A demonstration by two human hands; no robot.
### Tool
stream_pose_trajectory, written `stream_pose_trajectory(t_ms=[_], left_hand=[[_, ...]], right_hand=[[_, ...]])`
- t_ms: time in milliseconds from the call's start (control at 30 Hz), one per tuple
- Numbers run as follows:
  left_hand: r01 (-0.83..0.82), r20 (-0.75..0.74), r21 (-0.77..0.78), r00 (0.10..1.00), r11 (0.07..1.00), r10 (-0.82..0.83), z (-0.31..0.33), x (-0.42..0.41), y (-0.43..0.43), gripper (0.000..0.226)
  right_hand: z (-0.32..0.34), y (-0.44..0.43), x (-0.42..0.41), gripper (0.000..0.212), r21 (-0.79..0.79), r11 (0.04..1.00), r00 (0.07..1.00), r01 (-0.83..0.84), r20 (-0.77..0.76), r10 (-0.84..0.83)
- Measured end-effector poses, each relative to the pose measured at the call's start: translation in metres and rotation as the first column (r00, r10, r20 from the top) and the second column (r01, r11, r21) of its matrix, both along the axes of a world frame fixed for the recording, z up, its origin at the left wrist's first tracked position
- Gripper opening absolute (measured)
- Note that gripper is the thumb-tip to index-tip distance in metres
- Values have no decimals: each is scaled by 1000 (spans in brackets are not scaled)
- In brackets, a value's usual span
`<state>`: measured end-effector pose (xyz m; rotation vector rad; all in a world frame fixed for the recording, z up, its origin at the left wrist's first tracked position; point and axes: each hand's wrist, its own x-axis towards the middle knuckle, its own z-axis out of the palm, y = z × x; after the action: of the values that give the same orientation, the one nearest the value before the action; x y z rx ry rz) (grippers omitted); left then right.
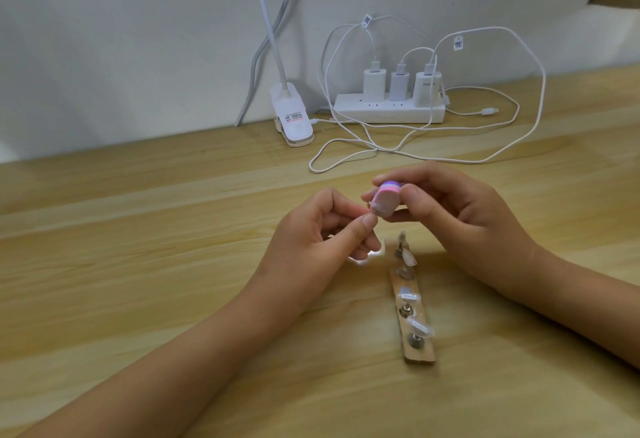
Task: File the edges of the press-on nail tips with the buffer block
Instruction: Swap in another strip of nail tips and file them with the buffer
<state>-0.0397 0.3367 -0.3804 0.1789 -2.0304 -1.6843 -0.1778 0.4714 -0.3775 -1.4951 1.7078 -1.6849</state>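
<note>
- The right hand (460,215) is up over the middle of the surface (138,229).
- Its fingers (429,174) and thumb are curled round the buffer block (386,196) and hold it tight.
- The buffer block is pink with a purple band on top.
- The left hand (322,233) is just beside it, on the left.
- Its thumb and first finger pinch a small bit (374,210) that touches the bottom of the buffer block. It is too small to tell if it is a nail tip.
- The other fingers of the left hand are curled in.
- A wooden strip (420,356) lies flat on the surface, below the hands and a little to the right of the middle, with one end pointing to the near edge.
- Little metal pegs stand in a row on the wooden strip, and clear nail tips (420,326) sit on some of them.
- At the far edge, by the wall (138,39), lies a white power strip (388,112) with three chargers (374,84) plugged in.
- White cables (346,157) loop over the surface near it.
- A white lamp clip (292,118) sits to the left of the power strip.
</note>
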Motion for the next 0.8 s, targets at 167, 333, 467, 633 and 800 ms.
stream_pose_trajectory(t_ms=[167,333,467,633,800], left_hand=[[-6,7,12,1000,1000,6,0,0,-1,8],[-14,-5,18,1000,1000,14,0,0,-1,6],[-19,-1,13,1000,1000,19,1,1,-1,7],[-21,1,15,1000,1000,21,2,1,-1,8],[-28,7,26,1000,999,28,1,0,-1,6]], right_hand=[[2,0,1,22,-48,999,1000,9,1,-9],[1,0,0,21,-25,999,1000,21,-9,-21],[3,-1,2,22,-43,998,999,34,-4,-34],[3,1,2,23,-61,998,998,29,-50,-32],[7,1,2,20,-154,988,950,-11,-309,-37]])
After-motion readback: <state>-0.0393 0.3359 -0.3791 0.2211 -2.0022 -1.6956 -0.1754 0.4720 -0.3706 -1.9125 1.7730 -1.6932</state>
